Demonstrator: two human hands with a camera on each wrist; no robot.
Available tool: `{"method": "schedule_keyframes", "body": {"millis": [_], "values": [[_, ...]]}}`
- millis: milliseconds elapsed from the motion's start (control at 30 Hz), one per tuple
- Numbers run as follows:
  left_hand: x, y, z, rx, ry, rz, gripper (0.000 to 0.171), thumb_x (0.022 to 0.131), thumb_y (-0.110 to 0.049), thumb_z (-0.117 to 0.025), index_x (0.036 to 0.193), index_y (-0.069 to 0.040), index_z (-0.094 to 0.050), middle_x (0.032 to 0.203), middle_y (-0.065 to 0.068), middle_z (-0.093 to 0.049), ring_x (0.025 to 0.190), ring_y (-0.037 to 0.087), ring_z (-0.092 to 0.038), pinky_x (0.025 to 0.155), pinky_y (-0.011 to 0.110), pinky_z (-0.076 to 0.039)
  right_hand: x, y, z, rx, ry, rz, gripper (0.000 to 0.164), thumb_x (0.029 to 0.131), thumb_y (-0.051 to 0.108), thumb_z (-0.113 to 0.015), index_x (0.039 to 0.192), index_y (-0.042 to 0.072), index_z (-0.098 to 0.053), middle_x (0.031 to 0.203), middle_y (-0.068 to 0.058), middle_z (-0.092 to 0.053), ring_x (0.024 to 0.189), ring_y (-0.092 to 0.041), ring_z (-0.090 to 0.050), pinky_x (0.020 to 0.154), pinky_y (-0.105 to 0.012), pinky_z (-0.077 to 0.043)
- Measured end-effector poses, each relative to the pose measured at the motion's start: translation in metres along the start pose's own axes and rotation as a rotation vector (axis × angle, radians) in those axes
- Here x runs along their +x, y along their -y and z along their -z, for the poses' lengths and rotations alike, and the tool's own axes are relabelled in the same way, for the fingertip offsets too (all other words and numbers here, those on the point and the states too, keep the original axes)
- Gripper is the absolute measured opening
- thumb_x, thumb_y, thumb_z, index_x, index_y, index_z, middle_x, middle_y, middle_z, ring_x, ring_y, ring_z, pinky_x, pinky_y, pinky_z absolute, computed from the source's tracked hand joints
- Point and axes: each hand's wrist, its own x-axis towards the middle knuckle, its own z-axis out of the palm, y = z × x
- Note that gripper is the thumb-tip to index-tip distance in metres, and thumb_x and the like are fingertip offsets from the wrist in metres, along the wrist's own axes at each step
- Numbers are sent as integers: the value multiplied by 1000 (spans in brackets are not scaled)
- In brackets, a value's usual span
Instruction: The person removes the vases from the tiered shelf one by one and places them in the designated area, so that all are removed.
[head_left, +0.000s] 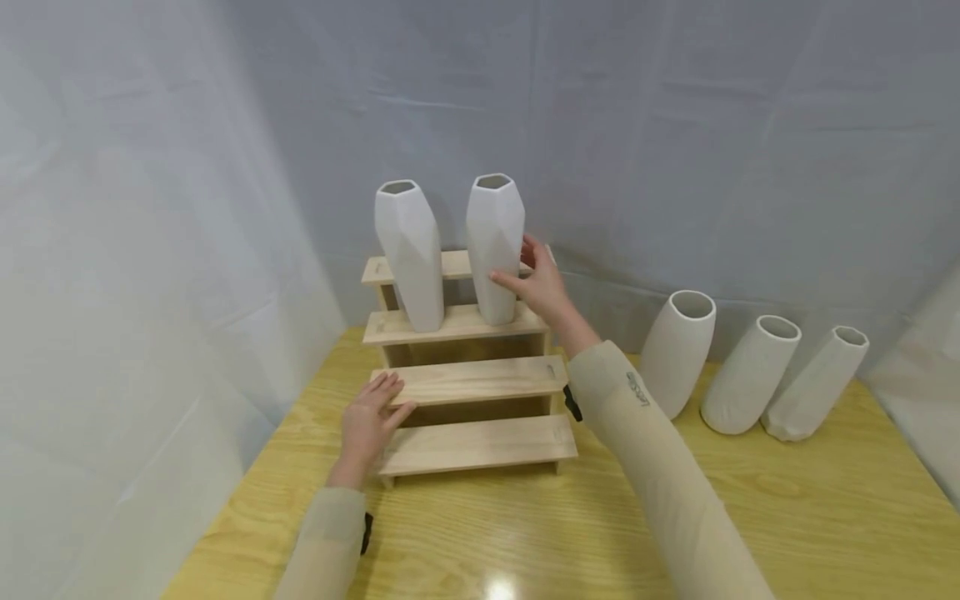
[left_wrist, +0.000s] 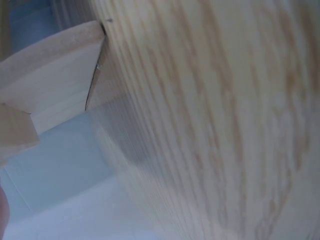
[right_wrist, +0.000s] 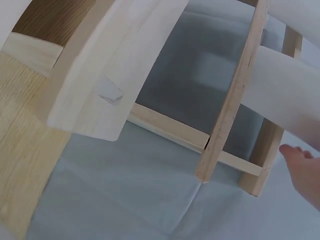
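A pale wooden stand of several steps [head_left: 472,382] carries two tall white faceted vases. The left vase [head_left: 411,250] and the right vase [head_left: 495,229] both stand upright on the second step from the top. My right hand [head_left: 546,287] is at the right side of the right vase, thumb and fingers spread; in the right wrist view, this hand [right_wrist: 305,172] appears beside a white vase [right_wrist: 287,92], with no clear grip. My left hand [head_left: 369,419] rests on the left end of a lower step. The left wrist view shows mostly wood grain and the stand's edge [left_wrist: 55,70].
Three more white vases stand on the yellow wooden table [head_left: 637,517] at the right: a smooth one [head_left: 678,354], a middle one [head_left: 752,375] and a narrower faceted one [head_left: 817,383]. Grey-white sheeting [head_left: 675,150] hangs behind the table and at both sides.
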Motion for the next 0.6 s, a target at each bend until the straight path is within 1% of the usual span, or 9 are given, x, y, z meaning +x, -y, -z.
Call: {"method": "schedule_keyframes", "body": {"millis": [133,200,400,600], "values": [[0,-1,0,-6,-1,5,51,79,-46,-58,101,0,-65,110,14,-59,105,31,-53,87,45,-41,3,-3,1,70,48,-4,73,76,13,-71,136,12,-29,132,-11,-40,119,-24,-39,93,-38,-39],[0,-1,0,-5,-1,7,53,79,-48,-56,101,0,-66,110,13,-59,105,31,-53,87,45,-42,4,-4,2,84,64,-11,73,76,12,-70,136,11,-29,132,-12,-40,118,-25,-40,93,-39,-39],[1,1,-2,10,-11,-5,65,81,-58,-44,100,0,-66,108,14,-60,103,31,-54,82,46,-45,5,-7,2,106,94,-12,71,76,8,-69,135,9,-29,128,-15,-43,115,-26,-43,91,-39,-40],[2,-1,-1,12,-7,-10,62,81,-56,-47,100,0,-66,108,14,-60,103,30,-54,81,46,-45,5,-7,1,112,96,-14,71,77,8,-68,135,9,-28,127,-17,-44,113,-27,-45,90,-38,-41]]}}
